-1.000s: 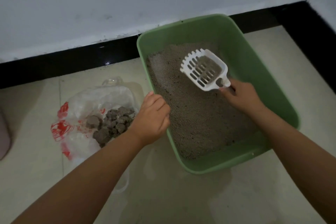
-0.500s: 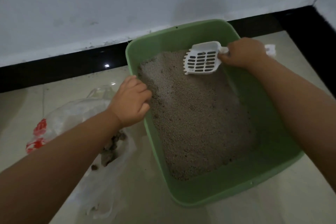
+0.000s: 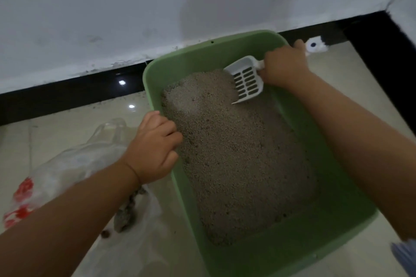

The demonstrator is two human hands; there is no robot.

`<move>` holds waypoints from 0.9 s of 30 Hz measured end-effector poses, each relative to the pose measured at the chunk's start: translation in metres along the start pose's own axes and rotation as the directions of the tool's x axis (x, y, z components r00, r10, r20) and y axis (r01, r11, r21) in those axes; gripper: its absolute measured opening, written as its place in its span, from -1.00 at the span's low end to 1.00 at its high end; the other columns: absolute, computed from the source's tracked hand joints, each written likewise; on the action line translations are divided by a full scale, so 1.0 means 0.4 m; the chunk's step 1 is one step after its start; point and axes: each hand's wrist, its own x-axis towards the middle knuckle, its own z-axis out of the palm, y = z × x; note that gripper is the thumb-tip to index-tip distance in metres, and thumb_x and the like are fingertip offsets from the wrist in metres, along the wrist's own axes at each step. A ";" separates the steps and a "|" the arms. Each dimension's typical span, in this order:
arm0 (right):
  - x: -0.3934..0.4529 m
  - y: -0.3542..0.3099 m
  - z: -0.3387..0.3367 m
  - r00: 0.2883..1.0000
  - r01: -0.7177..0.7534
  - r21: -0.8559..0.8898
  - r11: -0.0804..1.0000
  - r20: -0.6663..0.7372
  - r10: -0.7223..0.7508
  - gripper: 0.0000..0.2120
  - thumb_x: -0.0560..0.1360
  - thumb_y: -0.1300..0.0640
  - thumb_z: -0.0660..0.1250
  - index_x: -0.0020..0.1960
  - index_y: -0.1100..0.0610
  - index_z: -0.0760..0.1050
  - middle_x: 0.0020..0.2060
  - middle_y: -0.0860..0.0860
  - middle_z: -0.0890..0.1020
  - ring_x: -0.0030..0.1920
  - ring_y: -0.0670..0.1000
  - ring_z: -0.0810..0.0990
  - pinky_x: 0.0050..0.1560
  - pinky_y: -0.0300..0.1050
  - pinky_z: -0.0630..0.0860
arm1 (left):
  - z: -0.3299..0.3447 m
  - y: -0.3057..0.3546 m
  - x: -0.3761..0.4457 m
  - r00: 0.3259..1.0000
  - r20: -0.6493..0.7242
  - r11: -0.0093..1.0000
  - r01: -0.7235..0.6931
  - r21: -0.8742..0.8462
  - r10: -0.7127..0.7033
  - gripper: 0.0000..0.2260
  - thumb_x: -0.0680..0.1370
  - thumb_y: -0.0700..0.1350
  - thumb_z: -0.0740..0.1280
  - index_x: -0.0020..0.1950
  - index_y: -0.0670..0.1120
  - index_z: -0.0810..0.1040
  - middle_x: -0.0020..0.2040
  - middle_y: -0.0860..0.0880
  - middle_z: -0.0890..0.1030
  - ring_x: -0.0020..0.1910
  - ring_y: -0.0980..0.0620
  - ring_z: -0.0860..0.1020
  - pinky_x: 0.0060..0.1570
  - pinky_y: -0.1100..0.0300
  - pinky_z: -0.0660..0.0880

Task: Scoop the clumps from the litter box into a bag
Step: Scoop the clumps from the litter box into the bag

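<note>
On the pale tiled floor [image 3: 351,78], against a grey-white wall [image 3: 112,7] with a black skirting strip [image 3: 67,90], sits a green plastic litter box [image 3: 281,252], its long side running away from the camera. Grey granular litter [image 3: 236,159] fills most of its bottom, heaped higher toward the far end.

Just left of the box lies a clear plastic bag [image 3: 74,164] with red print, partly hidden under the left forearm. Several dark grey clumps [image 3: 126,216] show inside it near the box's left wall.

The left hand [image 3: 155,148] grips the box's left rim, fingers curled over the edge and reaching down inside.

The right hand [image 3: 283,67] is at the far right corner of the box, fingers wrapped round the handle of a white slotted litter scoop [image 3: 246,81]. The scoop is tilted steeply, its front edge dug into the litter mound and its slotted face turned toward the camera. The end of its handle, with a hanging hole, sticks out past the hand beyond the box rim.
</note>
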 end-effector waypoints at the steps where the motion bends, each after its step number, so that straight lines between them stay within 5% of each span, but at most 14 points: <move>1: 0.000 -0.007 0.008 1.000 0.009 0.030 0.999 -0.003 -0.009 -0.54 0.57 -0.03 0.10 -0.46 0.13 0.23 -0.50 0.01 0.31 -0.37 -0.01 0.32 0.30 0.03 0.21 | 0.001 -0.001 -0.001 1.000 -0.002 1.000 -0.002 0.000 0.002 -0.78 0.32 -0.13 0.07 -0.44 -0.19 0.42 -0.43 -0.14 0.39 -0.27 -0.04 0.21 0.02 0.10 0.20; 6: -0.017 -0.099 0.038 0.999 0.039 0.182 0.983 -0.008 -0.038 -0.67 0.57 -0.04 0.12 -0.11 0.20 0.48 -0.20 0.14 0.52 0.03 0.11 0.54 0.29 0.02 0.23 | 0.007 -0.003 0.000 1.000 -0.022 1.000 -0.009 -0.022 0.008 -0.77 0.33 -0.14 0.07 -0.43 -0.21 0.42 -0.41 -0.15 0.39 -0.24 -0.04 0.23 0.05 0.09 0.20; 10: -0.034 -0.196 0.072 0.999 0.028 0.282 0.959 0.035 -0.040 -0.67 0.57 0.00 0.14 0.05 0.24 0.51 0.04 0.18 0.61 0.10 0.13 0.53 0.29 0.01 0.24 | 0.007 0.003 -0.003 1.000 -0.024 1.000 -0.005 -0.018 0.005 -0.77 0.32 -0.15 0.07 -0.44 -0.21 0.43 -0.42 -0.15 0.41 -0.25 -0.03 0.23 0.03 0.12 0.20; 18: -0.048 -0.221 0.127 0.998 -0.052 0.488 0.871 -0.006 0.063 -0.65 0.57 0.03 0.16 0.12 0.31 0.48 0.11 0.23 0.57 0.16 0.16 0.49 0.24 -0.02 0.24 | 0.005 0.005 -0.003 0.999 -0.034 0.998 0.013 -0.056 -0.015 -0.78 0.31 -0.15 0.08 -0.44 -0.21 0.43 -0.41 -0.14 0.42 -0.24 -0.02 0.23 0.04 0.12 0.20; 27: -0.052 -0.223 0.135 0.990 0.018 0.563 0.826 -0.128 0.066 -0.72 0.54 0.10 0.19 0.07 0.29 0.51 0.07 0.20 0.59 0.15 0.13 0.47 0.22 -0.07 0.19 | 0.000 0.003 -0.005 1.000 -0.020 0.999 0.007 -0.040 -0.008 -0.79 0.31 -0.15 0.08 -0.43 -0.20 0.43 -0.42 -0.14 0.41 -0.24 -0.02 0.24 0.06 0.09 0.22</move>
